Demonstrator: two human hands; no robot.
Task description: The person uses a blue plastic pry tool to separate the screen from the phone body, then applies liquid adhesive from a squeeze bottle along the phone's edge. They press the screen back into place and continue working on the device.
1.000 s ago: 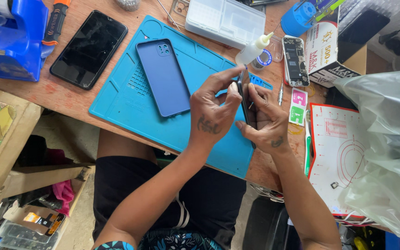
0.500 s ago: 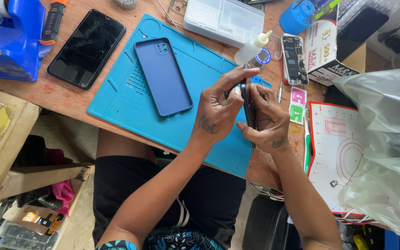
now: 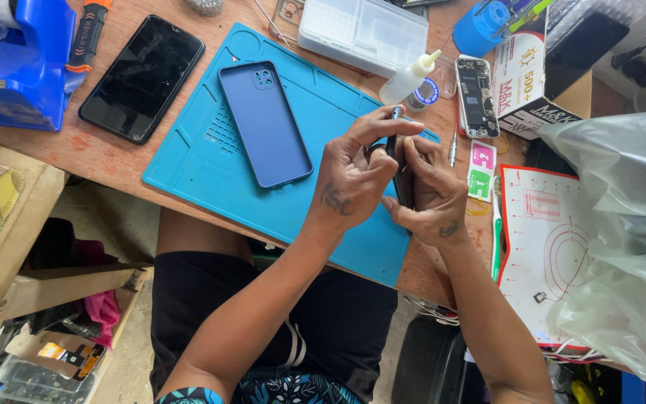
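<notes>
Far left, a blue tape dispenser [image 3: 16, 63]; next to it a black phone [image 3: 143, 78] lies screen-up on the wooden table [image 3: 106, 157]. On the teal mat [image 3: 211, 161] rests a blue phone case [image 3: 265, 123], camera cut-out up. Centre — left hand [image 3: 353, 183] and right hand [image 3: 428, 191] meet over the mat's right edge, fingers closed around a thin dark phone [image 3: 401, 183] held on edge between them. It looks light, stiff, smooth-sided and likely fragile — best gripped along the long edges, not the faces. Right of the hands: a glue bottle [image 3: 407, 77], an opened phone body [image 3: 476, 97], a clear plastic bag [image 3: 622, 239].
</notes>
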